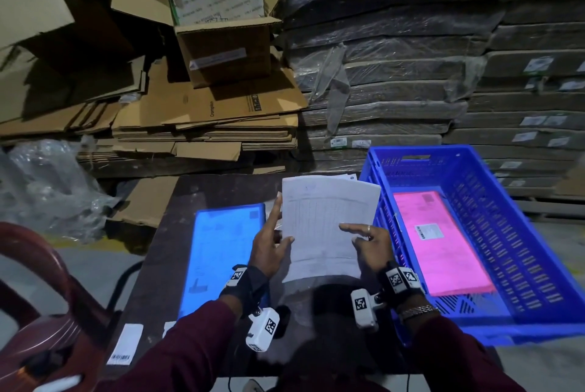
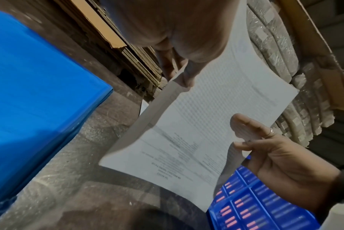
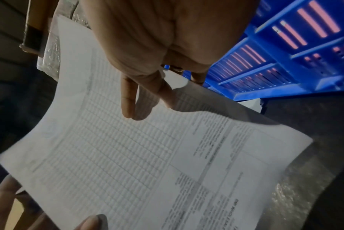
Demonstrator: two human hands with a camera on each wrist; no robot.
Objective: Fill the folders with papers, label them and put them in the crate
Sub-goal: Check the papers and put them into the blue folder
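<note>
A thin stack of white printed papers (image 1: pixel 327 220) is held just above the dark table (image 1: pixel 164 249) between both hands. My left hand (image 1: pixel 278 230) pinches its left edge, thumb on top (image 2: pixel 186 77). My right hand (image 1: pixel 357 233) pinches the right edge, with the thumb (image 2: pixel 243 126) on the sheet and a ring on one finger. A blue folder (image 1: pixel 221 252) lies flat on the table left of the papers. To the right stands the blue crate (image 1: pixel 506 217), and in it lies a pink folder (image 1: pixel 443 252) bearing a white label (image 1: pixel 429 231).
White label slips (image 1: pixel 125 344) lie near the table's front left corner. Flattened cardboard (image 1: pixel 205 113) and wrapped stacks (image 1: pixel 395 75) rise behind the table. A reddish chair (image 1: pixel 38 281) stands at the left, with crumpled plastic wrap (image 1: pixel 41 182) on the floor beyond it.
</note>
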